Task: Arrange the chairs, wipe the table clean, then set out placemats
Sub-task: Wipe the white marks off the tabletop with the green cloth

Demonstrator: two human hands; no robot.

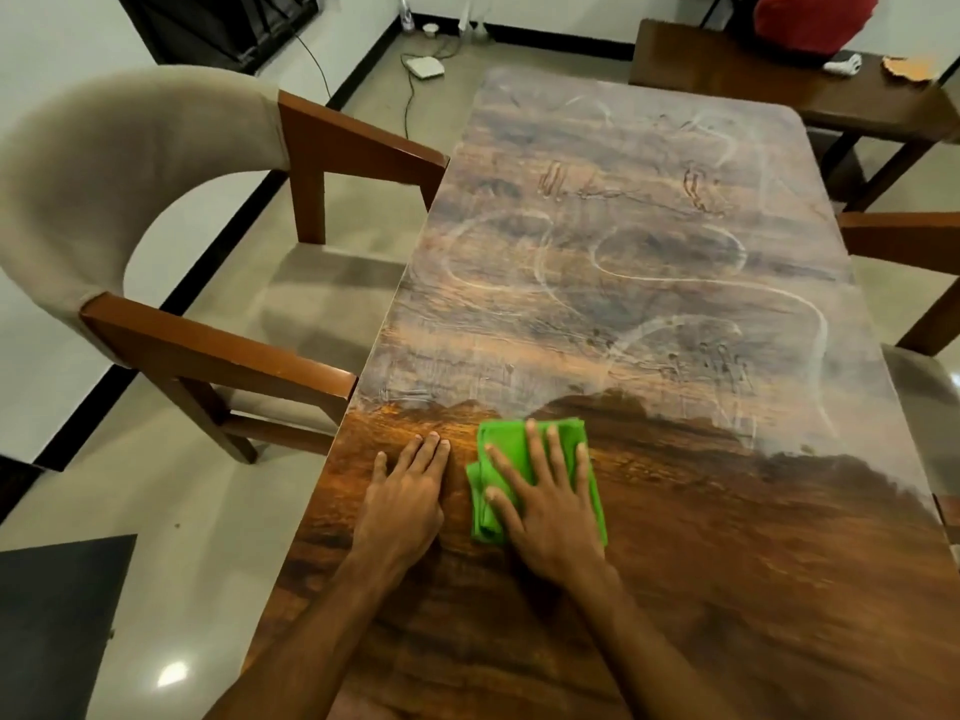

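Under my right hand [550, 511] lies the green cloth [504, 444], folded into a small pad on the bench [727, 563]. My fingers [535, 449] are straight and spread, pressing flat on the cloth. None of them curl round it, so I am grasping nothing. Green shows past my fingertips and off to the thumb side.

Just left of the cloth, my left hand [405, 501] rests palm down on the bare wood. Its fingers [431, 449] are straight, held close together and released. Their tips touch the bench beside the cloth's left edge.

Beyond my fingertips the wood carries a dull, hazy film [519, 366] crossed by pale looping streaks [623, 262], reaching to the far end. Around and behind my hands the surface is darker and glossy. The line between the two runs just ahead of the cloth.

Off to the left of my left fingers stands a chair [104, 200] with a curved beige back and brown wooden arms. Its arm ends sit against the bench edge and its seat is tucked partly beneath. Far right of my right fingers, the wooden arm of a second chair [904, 241] meets the opposite edge.

Well past my fingertips, beyond the far right corner, a lower wooden side bench [779, 80] holds a small white thing [842, 63] and something orange [909, 70]. A white box [425, 66] with cables lies on the floor [156, 485] by the wall.
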